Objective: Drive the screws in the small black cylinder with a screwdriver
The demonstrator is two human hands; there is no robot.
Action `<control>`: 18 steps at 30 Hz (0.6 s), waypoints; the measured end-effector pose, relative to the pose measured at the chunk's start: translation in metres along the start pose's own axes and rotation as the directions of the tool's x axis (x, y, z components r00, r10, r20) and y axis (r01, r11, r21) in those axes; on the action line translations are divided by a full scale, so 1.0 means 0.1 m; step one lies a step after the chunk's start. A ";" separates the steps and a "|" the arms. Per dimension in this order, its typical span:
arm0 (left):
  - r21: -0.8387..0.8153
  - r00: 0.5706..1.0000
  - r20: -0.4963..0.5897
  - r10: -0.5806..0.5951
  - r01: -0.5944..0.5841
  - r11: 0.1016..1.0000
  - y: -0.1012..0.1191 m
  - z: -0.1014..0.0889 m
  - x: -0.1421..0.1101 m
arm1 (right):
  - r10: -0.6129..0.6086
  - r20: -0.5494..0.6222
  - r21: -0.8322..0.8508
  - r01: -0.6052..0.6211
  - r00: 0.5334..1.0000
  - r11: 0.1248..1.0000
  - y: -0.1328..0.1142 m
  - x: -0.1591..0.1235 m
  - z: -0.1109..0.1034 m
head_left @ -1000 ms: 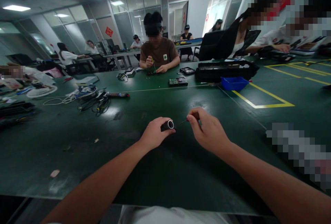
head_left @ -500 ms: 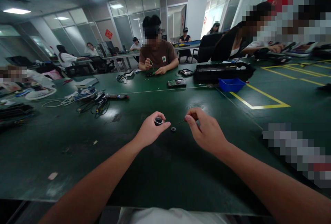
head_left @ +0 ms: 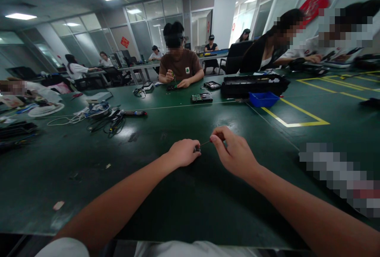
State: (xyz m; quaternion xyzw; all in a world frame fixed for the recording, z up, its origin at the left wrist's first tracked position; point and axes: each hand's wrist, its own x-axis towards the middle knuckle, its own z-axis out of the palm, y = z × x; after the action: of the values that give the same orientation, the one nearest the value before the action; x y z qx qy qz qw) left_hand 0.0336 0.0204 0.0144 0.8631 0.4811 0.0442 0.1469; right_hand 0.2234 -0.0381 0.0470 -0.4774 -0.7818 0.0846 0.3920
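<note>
My left hand point(head_left: 184, 152) is palm down over the green tabletop, its fingers closed on a small dark round part point(head_left: 196, 150) with a silvery edge. Most of that part is covered by my fingers, so I cannot tell whether one piece or two are there. My right hand point(head_left: 231, 148) is just to the right, thumb and forefinger pinching a thin metal rod-like tool point(head_left: 204, 143). A reddish end shows at the pinch; the rest of its handle is hidden. The rod's tip points left and lies close to my left fingertips.
Across the green table point(head_left: 166, 209) a person in a brown shirt point(head_left: 181, 65) works on a small item. A circuit-board device point(head_left: 202, 97), a blue bin point(head_left: 263, 99) and a long black tray point(head_left: 255, 85) lie ahead. Tangled cables point(head_left: 111, 120) are at left, a blurred-out object point(head_left: 335, 174) at right.
My left hand has moved right and turned palm down, over where the small disc lay on the table. The cup-like dark part it held is now mostly hidden. My right hand has barely moved.
</note>
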 end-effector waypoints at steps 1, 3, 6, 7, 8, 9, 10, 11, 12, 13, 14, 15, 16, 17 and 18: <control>-0.006 1.000 -0.016 0.025 -0.025 1.000 0.00 0.01 0.00 | -0.001 0.000 0.000 0.001 1.000 1.000 0.00 0.00 0.00; -0.037 0.996 -0.060 0.064 -0.066 0.997 -0.01 0.02 0.00 | 0.001 0.001 -0.004 -0.001 1.000 1.000 -0.01 0.00 -0.01; -0.152 0.987 -0.147 0.063 -0.085 0.985 -0.07 0.02 -0.01 | 0.004 -0.003 -0.006 -0.004 1.000 1.000 -0.02 0.00 -0.01; -0.210 0.983 -0.179 0.044 -0.081 0.974 -0.11 0.01 -0.02 | 0.003 -0.005 -0.006 -0.003 1.000 1.000 -0.02 0.00 -0.02; -0.270 0.977 -0.212 0.015 -0.073 0.960 -0.16 -0.02 -0.03 | 0.001 -0.002 -0.005 -0.001 1.000 1.000 -0.02 0.00 -0.02; -0.323 0.969 -0.247 -0.022 -0.061 0.945 -0.21 -0.05 -0.04 | -0.001 0.000 -0.005 0.001 1.000 1.000 -0.02 0.00 -0.02; -0.367 0.957 -0.281 -0.065 -0.045 0.929 -0.26 -0.09 -0.06 | -0.002 0.005 -0.004 0.002 1.000 1.000 -0.02 0.00 -0.02; -0.408 0.944 -0.310 -0.118 -0.020 0.913 -0.32 -0.13 -0.07 | -0.002 0.008 -0.003 0.002 1.000 1.000 -0.01 0.00 -0.02; -0.455 0.928 -0.328 -0.177 0.009 0.891 -0.39 -0.18 -0.09 | 0.000 0.010 -0.004 0.000 1.000 1.000 -0.01 0.00 -0.01; -0.512 0.913 -0.332 -0.237 0.037 0.858 -0.46 -0.23 -0.11 | 0.001 0.011 -0.003 -0.001 1.000 1.000 -0.01 0.00 -0.01; -0.582 0.900 -0.319 -0.297 0.062 0.811 -0.53 -0.28 -0.14 | 0.001 0.012 -0.003 -0.001 1.000 1.000 0.00 0.00 -0.01; -0.658 0.889 -0.293 -0.353 0.080 0.749 -0.61 -0.32 -0.18 | -0.001 0.013 -0.001 0.001 1.000 1.000 0.00 0.00 0.00; -0.730 0.879 -0.262 -0.399 0.089 0.677 -0.69 -0.36 -0.22 | -0.005 0.015 0.001 0.005 1.000 1.000 0.01 0.00 0.00; -0.791 0.868 -0.238 -0.435 0.086 0.606 -0.79 -0.40 -0.26 | -0.008 0.016 0.003 0.008 1.000 1.000 0.01 0.00 0.00; -0.840 0.856 -0.223 -0.467 0.074 0.537 -0.88 -0.44 -0.32 | -0.010 0.018 0.005 0.010 1.000 1.000 0.02 -0.01 0.01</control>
State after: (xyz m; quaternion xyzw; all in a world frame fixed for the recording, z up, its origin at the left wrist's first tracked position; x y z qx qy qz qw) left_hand -0.0649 0.0467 0.0326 0.5804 0.5578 0.4195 0.4195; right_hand 0.2242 -0.0375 0.0453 -0.4717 -0.7874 0.0891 0.3866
